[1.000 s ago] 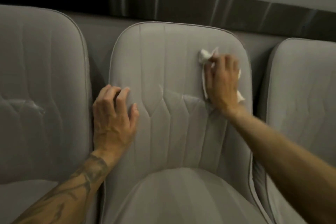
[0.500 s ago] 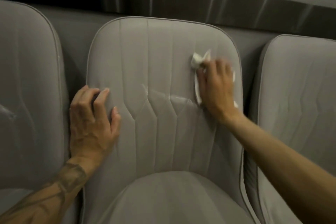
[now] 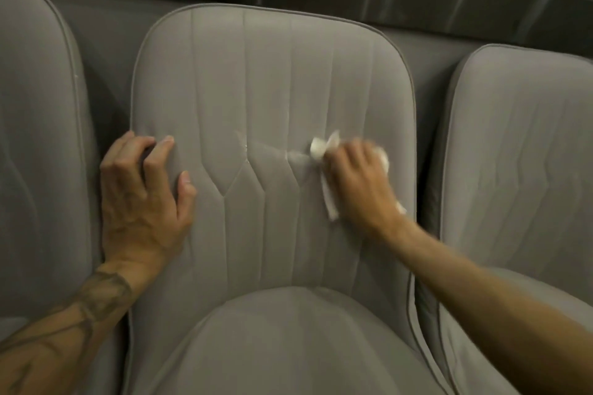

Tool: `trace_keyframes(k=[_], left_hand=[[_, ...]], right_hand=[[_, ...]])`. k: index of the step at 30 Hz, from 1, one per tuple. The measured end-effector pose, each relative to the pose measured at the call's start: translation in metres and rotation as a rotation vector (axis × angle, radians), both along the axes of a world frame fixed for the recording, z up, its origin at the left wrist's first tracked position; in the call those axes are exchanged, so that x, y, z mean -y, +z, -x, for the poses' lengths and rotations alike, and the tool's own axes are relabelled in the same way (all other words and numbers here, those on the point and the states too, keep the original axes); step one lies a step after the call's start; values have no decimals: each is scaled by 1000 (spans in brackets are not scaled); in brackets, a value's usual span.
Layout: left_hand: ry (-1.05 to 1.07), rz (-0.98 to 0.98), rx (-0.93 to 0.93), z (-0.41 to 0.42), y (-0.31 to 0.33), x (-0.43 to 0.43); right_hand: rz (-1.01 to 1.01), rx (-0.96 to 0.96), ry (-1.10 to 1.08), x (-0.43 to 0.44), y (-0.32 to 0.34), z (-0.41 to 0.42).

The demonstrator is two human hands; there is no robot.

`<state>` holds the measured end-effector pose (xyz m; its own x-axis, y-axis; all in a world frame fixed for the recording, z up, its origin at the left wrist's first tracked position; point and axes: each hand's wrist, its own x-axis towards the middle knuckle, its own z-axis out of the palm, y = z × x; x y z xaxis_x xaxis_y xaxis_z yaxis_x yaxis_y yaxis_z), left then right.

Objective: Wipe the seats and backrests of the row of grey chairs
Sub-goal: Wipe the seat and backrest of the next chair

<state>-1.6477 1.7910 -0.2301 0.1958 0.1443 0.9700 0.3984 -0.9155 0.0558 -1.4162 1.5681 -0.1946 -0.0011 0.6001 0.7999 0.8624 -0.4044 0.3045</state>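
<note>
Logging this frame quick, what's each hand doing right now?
Left hand: open, braced on the middle backrest.
Right hand: holding a white cloth against it.

White wipe on middle grey backrest

The right grip, blurred, holds a crumpled white cloth against the middle backrest, near its right edge at mid-height. The left grip rests on the backrest's left edge, fingers arched, fingertips pressing. Below lies the seat. Grey chairs flank it: the left chair and the right chair.
</note>
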Motion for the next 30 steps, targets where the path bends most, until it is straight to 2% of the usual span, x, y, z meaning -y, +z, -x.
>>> trace_keyframes(k=[2, 4, 6, 8, 10, 11, 13, 15, 17, 18, 20, 22, 25, 27, 30], left_hand=[[2, 2, -1, 1, 1, 2], [0, 12, -4, 1, 3, 3], [-3, 16, -3, 0, 3, 3], [-2, 14, -6, 1, 2, 2], [2, 5, -3, 1, 1, 2], [0, 4, -1, 1, 1, 2], [-3, 5, 4, 0, 1, 2], [-4, 8, 0, 1, 0, 3], [-3, 10, -7, 2, 2, 3], [-1, 12, -9, 2, 2, 3], [-2, 16, -7, 2, 2, 3], [2, 24, -6, 1, 2, 4], [8, 15, -10, 1, 1, 3], [7, 9, -4, 1, 0, 3], [6, 12, -3, 1, 0, 3]], right_hand=[[235, 86, 39, 16, -32, 10], [270, 158, 49, 16, -14, 3], [79, 163, 16, -2, 30, -12], [-220, 87, -86, -21, 79, -24], [-375, -17, -135, -31, 86, -27], [-373, -33, -129, -32, 71, -24], [-191, -6, -58, -22, 20, -9], [106, 48, 27, 0, -28, 9], [314, 153, 73, 15, -40, 13], [345, 197, 74, 16, -30, 7], [261, 222, 52, 8, 5, -4], [86, 168, 8, -3, 37, -15], [-86, 22, -51, -13, 24, -13], [-69, -20, -44, -9, -22, -4], [206, 26, 29, 17, -99, 13]])
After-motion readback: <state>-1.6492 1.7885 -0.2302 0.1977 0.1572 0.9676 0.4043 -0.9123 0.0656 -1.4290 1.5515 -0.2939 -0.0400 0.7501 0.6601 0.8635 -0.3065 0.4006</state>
